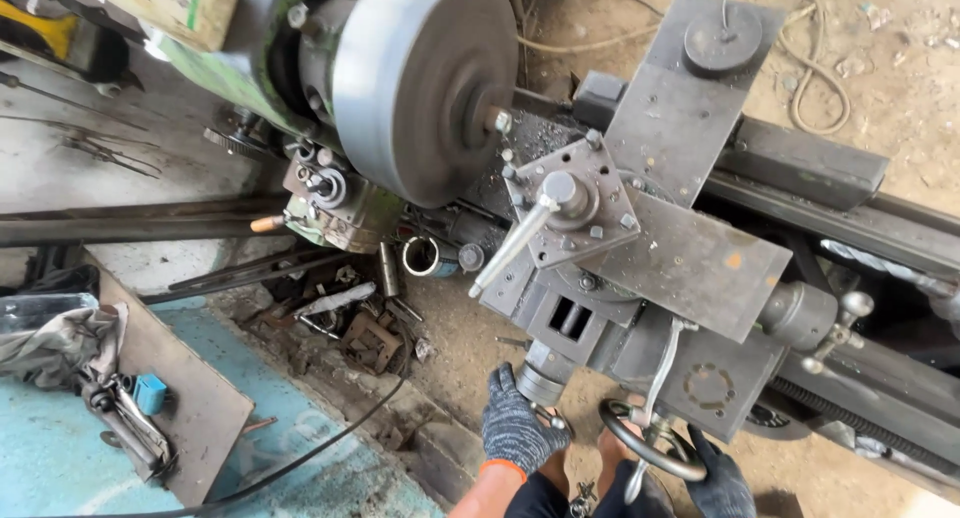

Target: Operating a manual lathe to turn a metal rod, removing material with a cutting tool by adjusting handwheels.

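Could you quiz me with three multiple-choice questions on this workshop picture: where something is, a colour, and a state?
1. Where is the left hand?
A. on the cross-slide crank
B. on the metal disc
C. on the floor

2. What colour are the knit gloves?
A. white
B. dark grey with orange cuff
C. yellow

3. What does the right hand do?
A. hangs free
B. holds a wrench
C. grips the carriage handwheel

Answers: 1 A, its fingers wrap the crank; 2 B, an orange band shows at the left wrist; 3 C, its glove closes on the wheel's rim.
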